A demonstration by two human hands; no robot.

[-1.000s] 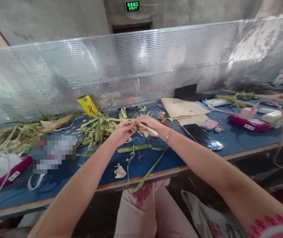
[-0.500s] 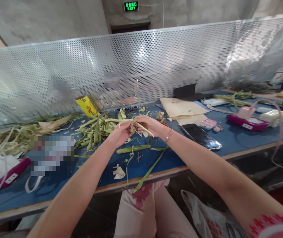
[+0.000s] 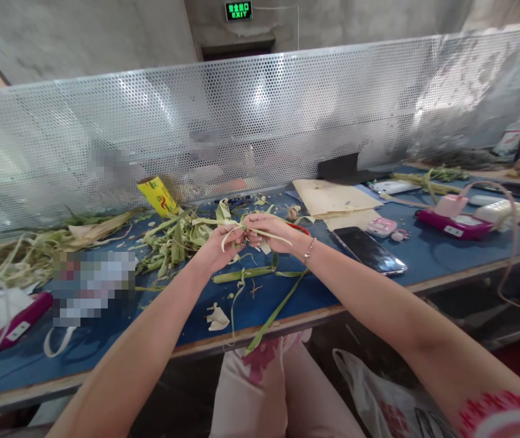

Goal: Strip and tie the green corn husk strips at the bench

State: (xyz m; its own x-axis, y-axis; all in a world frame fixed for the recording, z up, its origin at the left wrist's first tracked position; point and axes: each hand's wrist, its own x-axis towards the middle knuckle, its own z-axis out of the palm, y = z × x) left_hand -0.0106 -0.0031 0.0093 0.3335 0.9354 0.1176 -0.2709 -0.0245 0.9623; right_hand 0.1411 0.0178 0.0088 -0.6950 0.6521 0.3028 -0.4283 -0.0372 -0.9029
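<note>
Both hands meet above the blue table (image 3: 159, 331), fingers pinched together on pale green plant strips (image 3: 271, 235). My left hand (image 3: 223, 246) is closed on one side of the strips, and a thin end curls over its fingers. From the other side my right hand (image 3: 266, 231) grips them, a long end lying across the back of the hand. Fingertips hide the crossing point. Just left lies a heap of green plant pieces (image 3: 173, 243). Nearer the table edge are a flat green strip (image 3: 246, 275) and a long leaf strip (image 3: 275, 313) hanging over it.
A yellow box (image 3: 158, 196) leans by the perforated metal screen (image 3: 250, 109). To the right lie brown paper (image 3: 328, 204), a black phone (image 3: 369, 249), a pink gadget (image 3: 381, 227) and a magenta power strip (image 3: 454, 224) with cables. Another magenta power strip (image 3: 11, 325) sits left.
The strip ends have shifted: one now curls down over my left hand, while the other lies farther across my right hand. Both hands stay close together in nearly the same place.
</note>
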